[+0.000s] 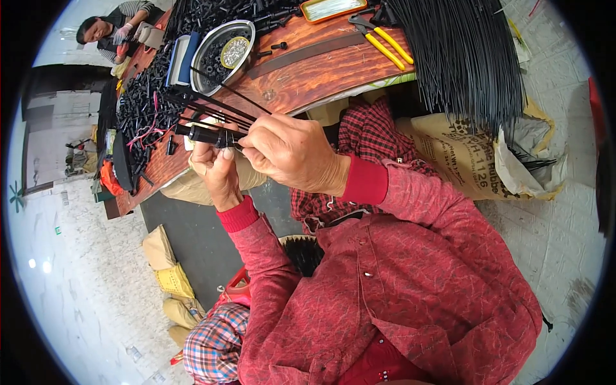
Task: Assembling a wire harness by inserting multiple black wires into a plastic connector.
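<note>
Above the near table edge, my hands meet around a black cylindrical plastic fitting (204, 134). My left hand (220, 172) is closed on it from below, with the thumb along its side. Thin black rods (224, 114) fan out to the upper left from my right hand (292, 154), whose fingers are pinched together around them. The right fingertips touch the fitting's near end. Something thin and shiny shows there, too small to name. Part of the left palm is hidden behind the right hand.
On the wooden table (308, 80) lie yellow-handled pliers (385, 48), a flat dark metal bar (307, 55), an oval metal bowl (208, 59) and heaps of black fittings (138, 99). A thick bundle of black rods (459, 58) overhangs at right, above a paper sack (449, 157). A co-worker (119, 32) sits far left.
</note>
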Demonstrator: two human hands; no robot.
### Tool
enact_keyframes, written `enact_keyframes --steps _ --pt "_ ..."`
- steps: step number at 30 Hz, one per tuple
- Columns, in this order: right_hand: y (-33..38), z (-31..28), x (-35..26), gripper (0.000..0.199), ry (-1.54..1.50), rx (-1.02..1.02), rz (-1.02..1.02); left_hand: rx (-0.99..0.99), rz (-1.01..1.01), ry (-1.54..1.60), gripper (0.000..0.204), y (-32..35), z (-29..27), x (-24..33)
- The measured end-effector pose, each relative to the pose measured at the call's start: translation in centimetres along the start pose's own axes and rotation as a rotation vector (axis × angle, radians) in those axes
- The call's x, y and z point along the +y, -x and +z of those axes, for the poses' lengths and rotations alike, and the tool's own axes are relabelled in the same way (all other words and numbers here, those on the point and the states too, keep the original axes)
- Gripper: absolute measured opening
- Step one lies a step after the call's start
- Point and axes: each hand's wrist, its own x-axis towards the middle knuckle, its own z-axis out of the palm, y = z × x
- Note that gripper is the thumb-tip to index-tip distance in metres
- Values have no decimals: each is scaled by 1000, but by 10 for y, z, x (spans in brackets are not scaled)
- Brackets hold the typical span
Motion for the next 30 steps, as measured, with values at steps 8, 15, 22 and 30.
enact_keyframes --steps 8,15,22,30 --pt "-3 -4 4 14 -137 -6 87 -4 -7 10 45 -1 3 2" --pt "-5 -12 5 14 -223 0 149 -22 18 53 43 6 -1 0" --pt "-16 -22 8 40 -251 55 317 -56 6 77 48 9 -17 -5" --pt "-18 -15 15 30 -408 -271 390 -74 -5 114 47 9 -13 -4"
